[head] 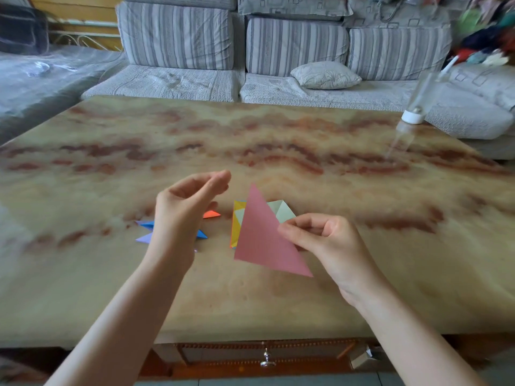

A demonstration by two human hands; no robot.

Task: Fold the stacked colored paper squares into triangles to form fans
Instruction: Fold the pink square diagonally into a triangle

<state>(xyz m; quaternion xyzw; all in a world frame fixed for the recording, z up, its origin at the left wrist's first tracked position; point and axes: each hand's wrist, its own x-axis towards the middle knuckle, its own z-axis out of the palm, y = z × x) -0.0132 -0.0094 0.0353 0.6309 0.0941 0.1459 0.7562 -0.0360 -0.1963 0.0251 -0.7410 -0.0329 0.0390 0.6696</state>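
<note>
On the marbled tan and reddish counter [278, 296], a small blue folded paper triangle [146, 224] lies at the left with a lilac folded paper triangle [144, 238] just in front of it, both partly hidden behind the left hand [184, 210]. That hand is raised above the counter with its fingers loosely curled and holds nothing. Just right of it, a small orange folded paper triangle [211, 214] lies flat. Next comes the stack of coloured paper squares [237, 222], a yellow sheet on top, resting on the counter. In front of it is a large pink paper triangle [262, 238], lifted off the surface and tilted. The right hand [320, 238] pinches its right edge between thumb and fingers. A pale green folded paper [282, 210] shows behind the pink one. At the far right edge stands a blurred clear bottle with a white cap [412, 116].
</note>
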